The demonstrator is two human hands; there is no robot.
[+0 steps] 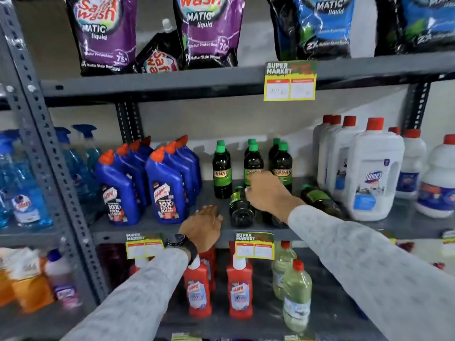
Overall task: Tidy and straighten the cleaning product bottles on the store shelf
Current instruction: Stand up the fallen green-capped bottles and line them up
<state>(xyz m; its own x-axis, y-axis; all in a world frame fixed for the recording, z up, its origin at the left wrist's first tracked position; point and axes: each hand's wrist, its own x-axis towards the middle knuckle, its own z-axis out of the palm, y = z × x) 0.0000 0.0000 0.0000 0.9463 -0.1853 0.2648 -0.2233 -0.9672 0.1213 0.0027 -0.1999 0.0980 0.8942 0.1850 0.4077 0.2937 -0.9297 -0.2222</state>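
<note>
On the middle shelf (172,231) stand several dark bottles with green caps (222,172). Two more of them lie on their sides: one (240,207) near the front edge and another (320,199) to the right, next to the white jugs. My right hand (267,193) reaches in over the fallen bottle near the front, fingers curled around its neck end. My left hand (203,226) rests flat on the shelf's front edge, holding nothing, a black watch on its wrist.
Blue Harpic bottles (165,185) stand in two rows to the left, white red-capped jugs (369,173) to the right. Detergent pouches (209,30) fill the shelf above. Red bottles (238,289) and pale green bottles (295,296) sit on the shelf below. A grey upright post (46,153) stands at left.
</note>
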